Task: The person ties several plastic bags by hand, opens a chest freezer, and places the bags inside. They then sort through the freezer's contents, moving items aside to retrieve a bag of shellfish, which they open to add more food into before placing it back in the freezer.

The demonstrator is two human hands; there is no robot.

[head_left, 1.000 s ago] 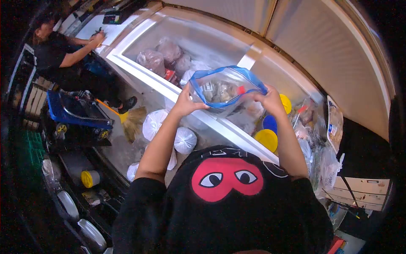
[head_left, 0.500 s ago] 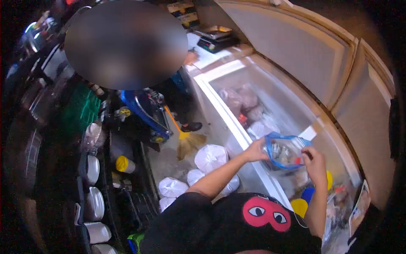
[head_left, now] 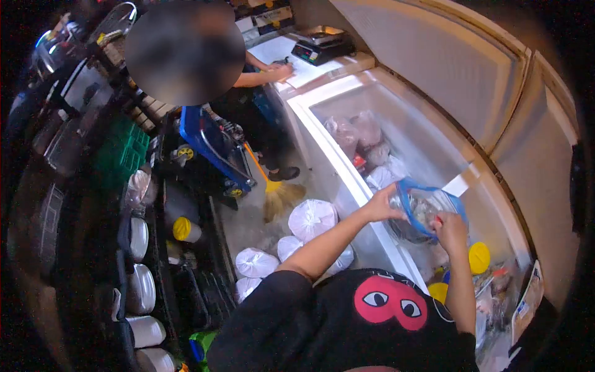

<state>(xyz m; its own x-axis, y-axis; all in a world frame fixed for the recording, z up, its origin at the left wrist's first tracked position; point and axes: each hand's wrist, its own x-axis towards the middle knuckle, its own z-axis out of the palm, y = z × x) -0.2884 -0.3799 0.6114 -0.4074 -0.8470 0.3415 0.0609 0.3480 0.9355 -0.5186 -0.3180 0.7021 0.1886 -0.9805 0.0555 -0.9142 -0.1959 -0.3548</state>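
Note:
Over the open chest freezer (head_left: 328,144), my left hand (head_left: 382,206) is closed on the left side of a clear bag (head_left: 427,208) with a blue rim. The bag's mouth is open, and greyish contents show inside. My right hand (head_left: 449,230) reaches into the bag's right side, fingers closed around something small and red (head_left: 437,221); whether it is loose or part of the contents cannot be told. Pinkish wrapped packages (head_left: 354,131) and a white bag (head_left: 387,173) lie in the freezer beyond my hands.
Another person's hands (head_left: 279,71) rest on a white counter beside a scale (head_left: 316,53). A broom (head_left: 279,192) and white tied bags (head_left: 312,220) stand on the floor. Yellow lids (head_left: 479,257) are near my right forearm. White tubs (head_left: 142,288) line the left shelf.
My right hand has moved from the bag's rim down into its opening. The bag has tilted and shifted slightly right. The other person's hands have come into clearer view.

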